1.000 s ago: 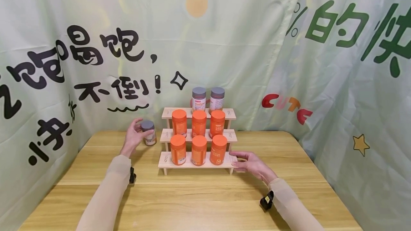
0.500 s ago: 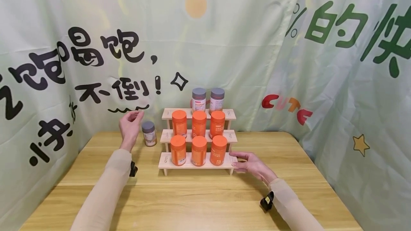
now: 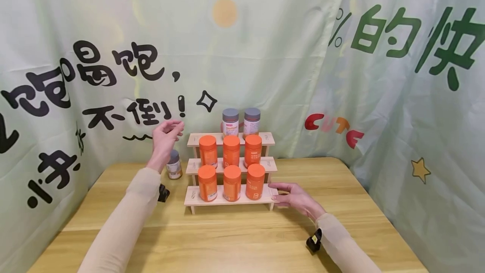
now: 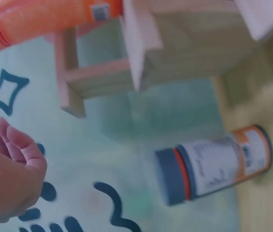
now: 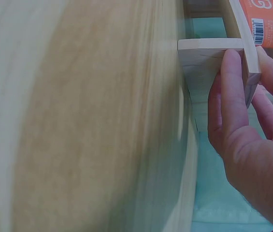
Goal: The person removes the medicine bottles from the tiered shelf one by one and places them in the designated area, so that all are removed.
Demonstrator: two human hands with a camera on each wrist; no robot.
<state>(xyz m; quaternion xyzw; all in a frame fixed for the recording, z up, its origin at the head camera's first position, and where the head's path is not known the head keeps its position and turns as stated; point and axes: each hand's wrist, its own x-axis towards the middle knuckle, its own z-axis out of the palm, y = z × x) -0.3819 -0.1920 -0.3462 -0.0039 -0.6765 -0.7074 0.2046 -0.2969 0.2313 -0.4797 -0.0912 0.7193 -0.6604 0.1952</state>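
Note:
A three-tier wooden display stand [image 3: 270, 164] stands on the table with orange jars [image 3: 207, 183] on its lower two shelves. On its top shelf are two grey-lidded jars [image 3: 230, 126]. My right hand [image 3: 298, 200] holds the right end of the lowest shelf, with fingertips round the board's edge in the right wrist view. My left hand [image 3: 166, 141] is raised to the left of the stand, fingers loosely bent and nothing in them. Below it another grey-lidded jar [image 4: 216, 164] stands upright on the table, partly hidden by the hand and wrist in the head view.
The wooden table [image 3: 227, 243] stretches in front of the stand. A pale green printed cloth [image 3: 265, 75] hangs close behind and along both sides. Black wrist cameras [image 3: 313, 241] are strapped at the sleeves.
My left hand let go of the grey-lidded jar on the table, rose above it, then moved rightward towards the stand. The right hand keeps its hold. The head view has shifted slightly.

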